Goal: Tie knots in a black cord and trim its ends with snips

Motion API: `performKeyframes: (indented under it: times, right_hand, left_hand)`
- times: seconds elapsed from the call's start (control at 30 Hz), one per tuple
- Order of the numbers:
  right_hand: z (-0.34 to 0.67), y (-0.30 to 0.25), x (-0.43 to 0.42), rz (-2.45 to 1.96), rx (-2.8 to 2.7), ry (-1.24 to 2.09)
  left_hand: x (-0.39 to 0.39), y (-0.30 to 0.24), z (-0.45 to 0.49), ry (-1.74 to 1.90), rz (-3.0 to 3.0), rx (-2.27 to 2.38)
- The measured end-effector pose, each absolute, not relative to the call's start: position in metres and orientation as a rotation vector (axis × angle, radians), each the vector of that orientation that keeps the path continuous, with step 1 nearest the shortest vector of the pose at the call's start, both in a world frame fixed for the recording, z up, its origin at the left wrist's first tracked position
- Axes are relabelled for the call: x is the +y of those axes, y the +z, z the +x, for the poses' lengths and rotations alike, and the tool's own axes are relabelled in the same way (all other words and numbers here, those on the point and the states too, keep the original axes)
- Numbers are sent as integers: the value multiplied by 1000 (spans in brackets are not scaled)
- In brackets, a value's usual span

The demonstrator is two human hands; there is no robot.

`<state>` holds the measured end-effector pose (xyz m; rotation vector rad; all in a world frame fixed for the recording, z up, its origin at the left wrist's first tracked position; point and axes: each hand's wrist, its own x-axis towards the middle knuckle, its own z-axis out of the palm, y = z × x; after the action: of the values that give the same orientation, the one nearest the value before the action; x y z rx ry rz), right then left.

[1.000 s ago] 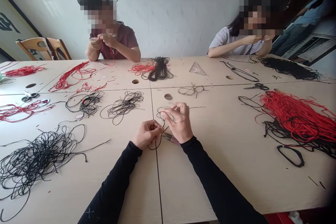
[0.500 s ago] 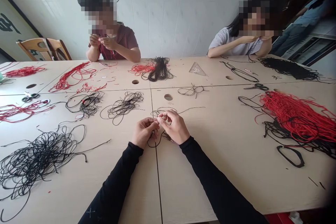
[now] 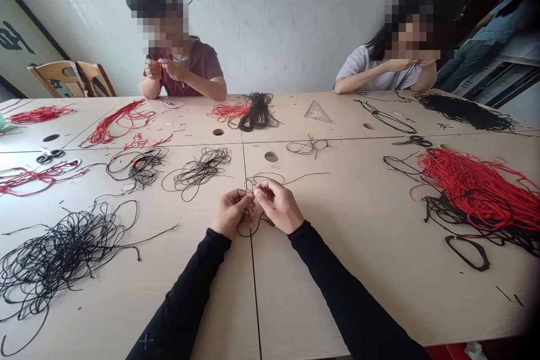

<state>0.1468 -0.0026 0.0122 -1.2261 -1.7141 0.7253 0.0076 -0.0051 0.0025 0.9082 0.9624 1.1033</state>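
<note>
My left hand (image 3: pixel 230 212) and my right hand (image 3: pixel 279 205) meet fingertip to fingertip over the middle of the light wooden table (image 3: pixel 337 270). Both pinch a thin black cord (image 3: pixel 248 230) that loops down below my fingers and trails off toward the far right. A small tool lies partly hidden under my right hand. Both my sleeves are black.
A large black cord tangle (image 3: pixel 54 253) lies at the near left, smaller black bundles (image 3: pixel 200 169) ahead, a red and black pile (image 3: pixel 476 191) at right. Scissors (image 3: pixel 411 139) lie far right, and another pair (image 3: pixel 48 154) at far left. Two people sit across, handling cords.
My right hand has come down and left from a raised, spread pose to meet my left hand. The fingertips now pinch the cord together.
</note>
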Motion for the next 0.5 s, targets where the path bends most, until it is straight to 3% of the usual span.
performKeyframes:
  times: [0.13, 0.5]
  right_hand:
    - [147, 11, -3, -1225, -1680, 883]
    - [149, 10, -2, -1223, -1647, 913]
  left_hand:
    - [-5, 3, 8, 1088, 928, 966]
    - [-5, 2, 6, 1110, 893, 951]
